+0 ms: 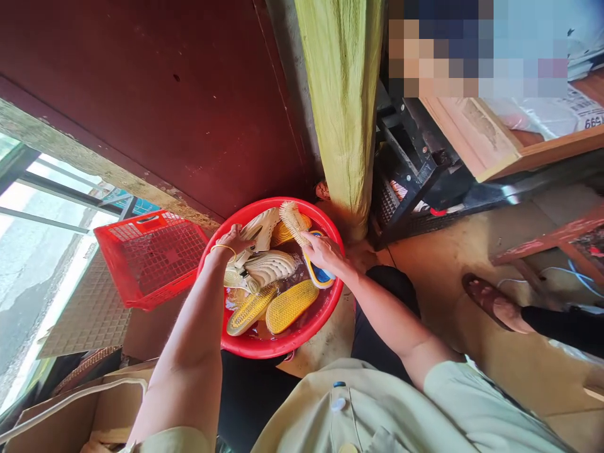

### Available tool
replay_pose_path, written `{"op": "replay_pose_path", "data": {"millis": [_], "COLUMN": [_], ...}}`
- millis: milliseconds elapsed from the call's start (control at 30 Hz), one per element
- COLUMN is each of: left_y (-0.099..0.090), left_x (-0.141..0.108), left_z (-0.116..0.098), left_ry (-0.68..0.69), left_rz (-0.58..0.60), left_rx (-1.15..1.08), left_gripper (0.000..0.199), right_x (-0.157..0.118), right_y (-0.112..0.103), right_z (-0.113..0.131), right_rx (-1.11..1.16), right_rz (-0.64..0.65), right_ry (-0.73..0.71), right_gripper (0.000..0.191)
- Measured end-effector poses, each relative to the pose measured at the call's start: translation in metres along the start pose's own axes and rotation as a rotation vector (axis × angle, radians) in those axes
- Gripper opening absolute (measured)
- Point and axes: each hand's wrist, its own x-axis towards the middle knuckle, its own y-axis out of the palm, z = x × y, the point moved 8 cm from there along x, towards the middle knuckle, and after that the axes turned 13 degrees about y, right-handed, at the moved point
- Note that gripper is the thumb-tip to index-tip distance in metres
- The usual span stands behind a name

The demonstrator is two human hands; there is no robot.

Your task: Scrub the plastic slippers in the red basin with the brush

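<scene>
Scrubbing looks unfinished: yellow-soled slippers [292, 307] lie near the red basin's [283, 347] near edge; left hand [233, 239] on cream sandals [274, 267], grip unclear; right hand [323, 253] clutching a scrub brush [291, 217].

Ahead of me stands a rough yellow-green post [342, 100]. Left of it I face a scuffed, dark red panel [155, 94], with a worn pale ledge [111, 171] along its lower edge. Farther left of the post, strong daylight comes in past dark metal bars [61, 190], and I see grey pavement [38, 251] outside. Just right of the post I have a black metal frame [422, 167] beside a wooden-sided tray [457, 126]. To the post's lower right, tan floor tiles [438, 277] run towards a chipped red wooden stand [533, 239].
</scene>
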Motion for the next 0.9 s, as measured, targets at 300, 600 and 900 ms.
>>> {"op": "replay_pose_path", "data": {"millis": [300, 600, 900], "left_y": [0.017, 0.147, 0.108], "left_x": [-0.082, -0.187, -0.175], "left_z": [-0.086, -0.187, -0.159], "left_ry": [0.212, 0.253, 0.219], "left_rz": [-0.266, 0.2, 0.198], "left_rx": [-0.005, -0.056, -0.412], "left_gripper": [0.071, 0.095, 0.091], "right_x": [0.001, -0.007, -0.013], "right_y": [0.002, 0.015, 0.012], "right_z": [0.002, 0.014, 0.002], "right_rx": [-0.049, -0.04, -0.107], "right_rz": [-0.012, 0.017, 0.028], "right_ry": [-0.035, -0.091, -0.036], "right_gripper": [0.055, 0.057, 0.057]}}
